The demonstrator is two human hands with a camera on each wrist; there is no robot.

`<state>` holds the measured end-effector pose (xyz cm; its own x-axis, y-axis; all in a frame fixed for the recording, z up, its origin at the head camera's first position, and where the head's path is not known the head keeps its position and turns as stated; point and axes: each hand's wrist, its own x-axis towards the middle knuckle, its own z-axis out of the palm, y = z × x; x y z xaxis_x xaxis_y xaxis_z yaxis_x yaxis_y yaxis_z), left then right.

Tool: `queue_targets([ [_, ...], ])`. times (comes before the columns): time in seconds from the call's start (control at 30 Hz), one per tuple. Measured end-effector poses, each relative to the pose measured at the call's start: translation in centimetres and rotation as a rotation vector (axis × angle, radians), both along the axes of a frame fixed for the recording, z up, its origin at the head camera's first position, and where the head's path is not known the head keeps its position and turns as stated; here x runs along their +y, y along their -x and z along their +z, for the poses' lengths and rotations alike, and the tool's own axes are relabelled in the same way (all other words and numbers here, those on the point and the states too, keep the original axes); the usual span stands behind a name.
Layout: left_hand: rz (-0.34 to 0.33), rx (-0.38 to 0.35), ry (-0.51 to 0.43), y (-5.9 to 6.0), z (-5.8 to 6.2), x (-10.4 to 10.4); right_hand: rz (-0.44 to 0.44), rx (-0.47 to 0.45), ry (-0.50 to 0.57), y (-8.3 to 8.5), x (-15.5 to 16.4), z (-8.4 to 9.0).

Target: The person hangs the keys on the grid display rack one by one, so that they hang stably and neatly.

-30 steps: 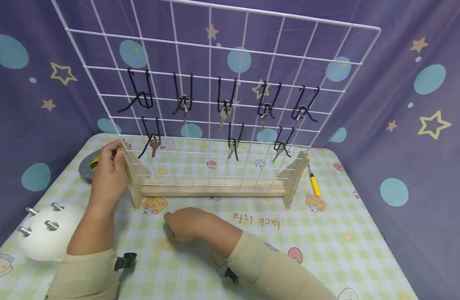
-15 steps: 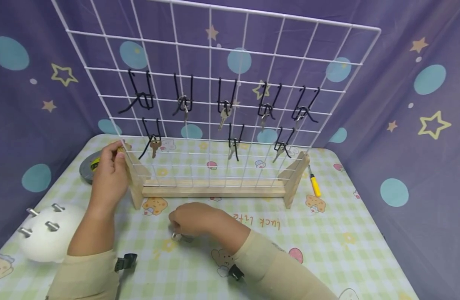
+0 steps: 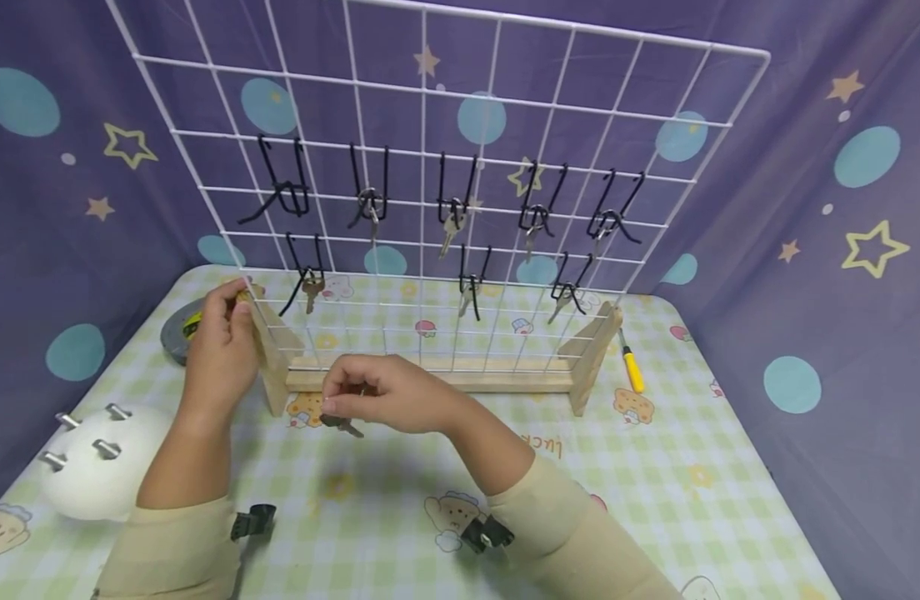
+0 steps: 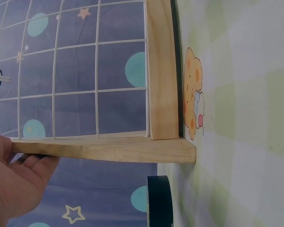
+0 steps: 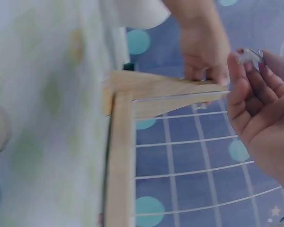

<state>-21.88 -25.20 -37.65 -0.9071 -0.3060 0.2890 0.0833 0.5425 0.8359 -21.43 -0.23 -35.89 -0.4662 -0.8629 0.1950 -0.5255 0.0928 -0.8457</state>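
Note:
My left hand point(image 3: 222, 358) grips the top of the wooden left side support point(image 4: 109, 150) of a stand that holds up a white wire grid point(image 3: 424, 87). In front of the stand, raised over the table, my right hand point(image 3: 394, 395) pinches a key point(image 3: 351, 428). The right wrist view shows something silvery point(image 5: 251, 56) between thumb and fingertip. Black hooks hang from the grid in two rows. The upper left hook point(image 3: 283, 196) carries nothing; the others bear keys, such as a brownish key point(image 3: 312, 296) at lower left and a silver key point(image 3: 451, 229) in the upper row.
A white rounded object with metal pegs point(image 3: 103, 467) sits at the left of the table. Behind my left hand lies a grey round dish point(image 3: 173, 333) with a yellow-green item in it. A yellow-handled screwdriver point(image 3: 632, 371) lies right of the stand.
My right hand has lifted off the table towards the grid, and a key now shows in its fingers. My left hand has stayed on the wooden support.

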Motion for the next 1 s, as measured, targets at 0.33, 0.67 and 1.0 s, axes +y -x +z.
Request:
queue_targets([
  [0.33, 0.014, 0.002, 0.005, -0.1, 0.2, 0.2, -0.108, 0.041, 0.359, -1.6, -0.1, 5.1],
  [0.67, 0.018, 0.004, 0.007, -0.1, 0.4, 0.2, -0.167, 0.114, 0.512, -1.8, -1.7, 9.4],
  [1.0, 0.005, 0.005, 0.006, -0.1, 0.2, 0.0, -0.200, 0.117, 0.550, -1.9, -3.5, 11.7],
])
